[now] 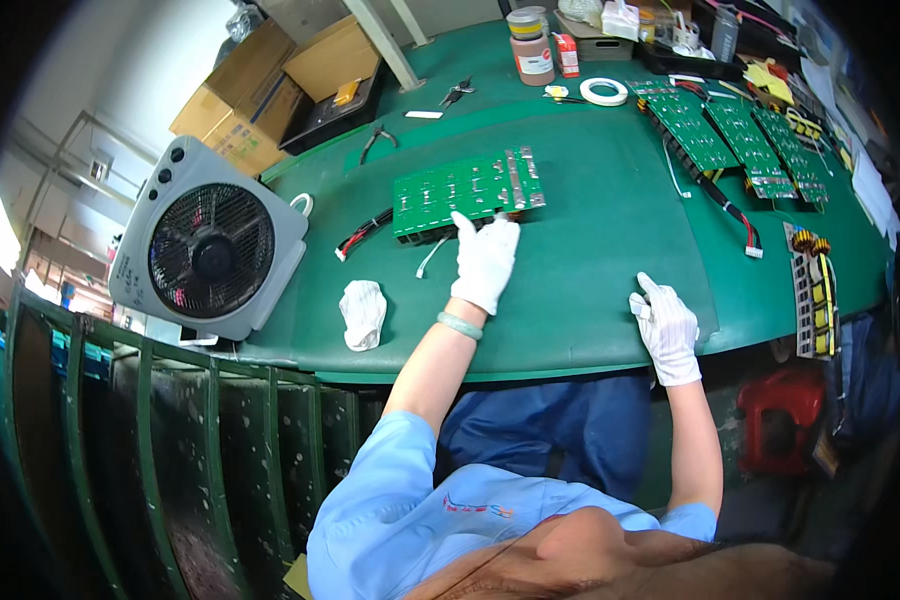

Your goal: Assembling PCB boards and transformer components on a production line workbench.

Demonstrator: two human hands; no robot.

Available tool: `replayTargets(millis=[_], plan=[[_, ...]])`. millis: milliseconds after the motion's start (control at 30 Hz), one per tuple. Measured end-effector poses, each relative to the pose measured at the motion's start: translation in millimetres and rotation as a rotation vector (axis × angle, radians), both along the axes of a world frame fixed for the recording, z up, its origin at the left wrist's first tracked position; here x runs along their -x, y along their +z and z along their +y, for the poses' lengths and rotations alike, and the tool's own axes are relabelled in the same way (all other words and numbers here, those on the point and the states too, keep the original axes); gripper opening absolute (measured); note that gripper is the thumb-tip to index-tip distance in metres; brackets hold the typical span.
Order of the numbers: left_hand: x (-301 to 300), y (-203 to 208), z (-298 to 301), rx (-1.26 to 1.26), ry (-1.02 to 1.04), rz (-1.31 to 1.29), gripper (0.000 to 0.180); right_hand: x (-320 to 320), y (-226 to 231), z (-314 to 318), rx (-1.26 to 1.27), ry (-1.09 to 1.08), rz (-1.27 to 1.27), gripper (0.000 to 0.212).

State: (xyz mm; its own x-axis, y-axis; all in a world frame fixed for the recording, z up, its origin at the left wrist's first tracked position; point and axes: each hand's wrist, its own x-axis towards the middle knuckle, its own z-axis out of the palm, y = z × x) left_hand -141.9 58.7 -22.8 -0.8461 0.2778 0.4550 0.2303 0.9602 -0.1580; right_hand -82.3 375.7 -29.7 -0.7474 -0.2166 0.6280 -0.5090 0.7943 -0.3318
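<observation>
A green circuit board [450, 195] lies solder side up on the green mat, with silvery strips along its right end. My left hand [487, 262], in a white glove, reaches the board's near edge. Its thumb rests on the board and its fingers close on the edge, their tips partly hidden. A red and black cable [362, 235] and a thin white lead [432, 257] come out from the board's near side. Off to the right, my gloved right hand [668, 330] rests by the table's front edge, index finger stretched out, apart from the board; its other fingers show poorly.
A grey box fan [210, 250] stands at the left, near a loose white glove [363, 315]. Pliers [378, 143], a tape roll [603, 92] and a brown bottle [532, 60] are farther back. Several more circuit boards [690, 130] with a cable [735, 212] lie at the right.
</observation>
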Motion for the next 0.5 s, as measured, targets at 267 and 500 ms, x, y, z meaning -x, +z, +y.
replayTargets(millis=[267,500], plan=[[-23,-16,46,-0.205,-0.069,0.069,0.022,0,4,-9,-0.062,0.017,0.026,0.033],[-78,-27,111,-0.788,-0.253,-0.271,0.035,-32,8,3,-0.106,-0.022,-0.045,0.032]])
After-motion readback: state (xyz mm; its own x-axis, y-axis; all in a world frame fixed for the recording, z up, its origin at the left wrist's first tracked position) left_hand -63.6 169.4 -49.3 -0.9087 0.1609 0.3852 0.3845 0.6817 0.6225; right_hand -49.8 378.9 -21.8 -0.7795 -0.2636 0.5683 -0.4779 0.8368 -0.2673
